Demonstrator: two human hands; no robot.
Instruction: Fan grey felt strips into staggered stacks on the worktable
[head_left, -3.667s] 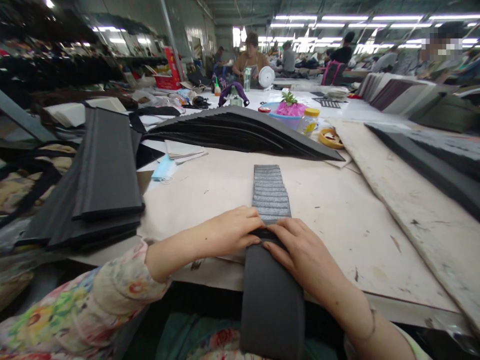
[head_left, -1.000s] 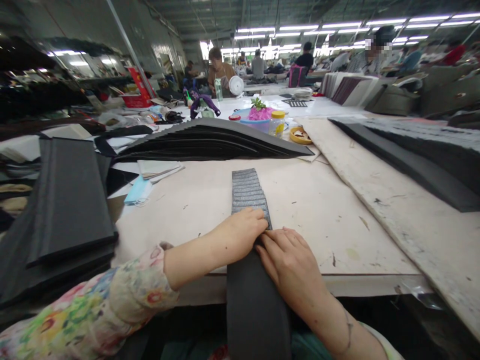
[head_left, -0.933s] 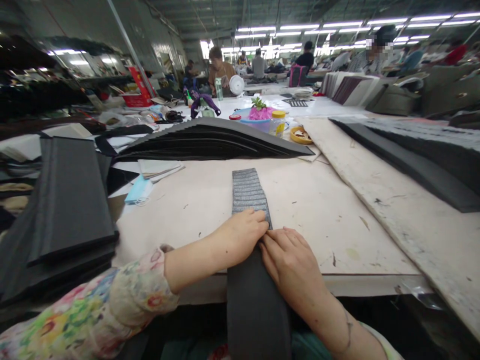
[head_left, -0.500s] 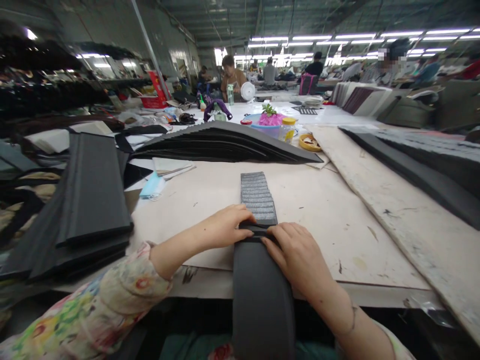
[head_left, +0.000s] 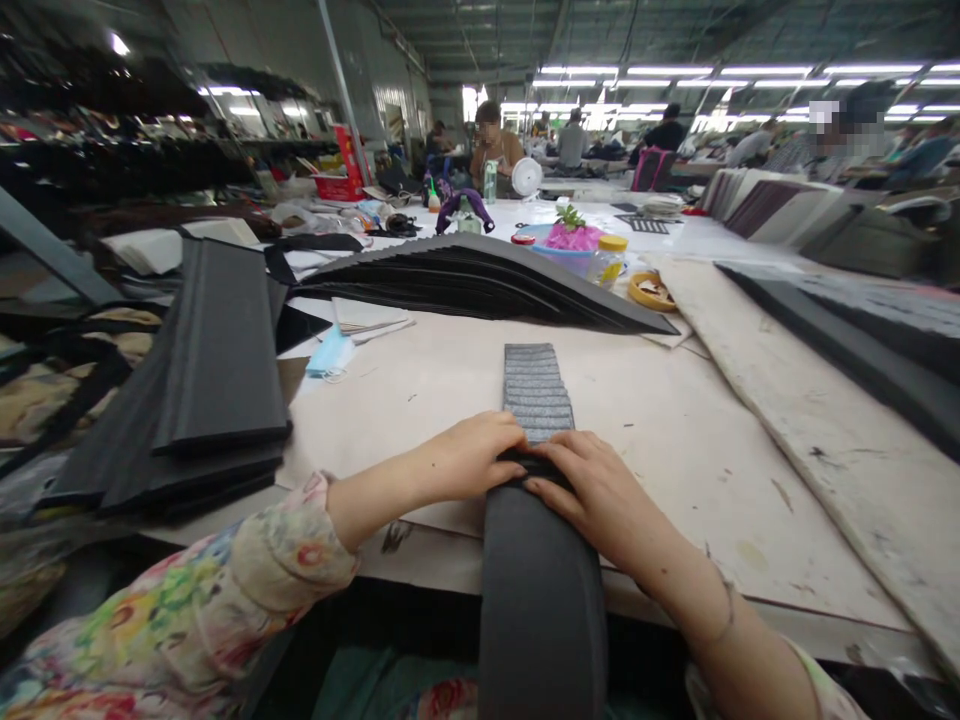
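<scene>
A long dark grey strip (head_left: 541, 600) hangs over the table's front edge, its far end on the tabletop. My left hand (head_left: 487, 455) pinches the left side of that far end, thumb nearer me and fingers beyond. From the right, my right hand (head_left: 581, 475) grips the same end, its fingertips close to those of my left hand. Just past the fingers lies a fanned row of grey speckled pieces (head_left: 535, 390). The edges between my fingers are partly hidden.
Dark panels are stacked at the left (head_left: 221, 350). A wide dark stack (head_left: 480, 275) lies across the back, with a blue mask (head_left: 330, 352) near it. Beyond stand a lidded jar (head_left: 609, 262) and a yellow ring (head_left: 651, 291). A board (head_left: 817, 450) runs along the right.
The whole view has shifted, so the scene sits further right. My right fingers have moved closer to my left fingers, over the end of the strip.
</scene>
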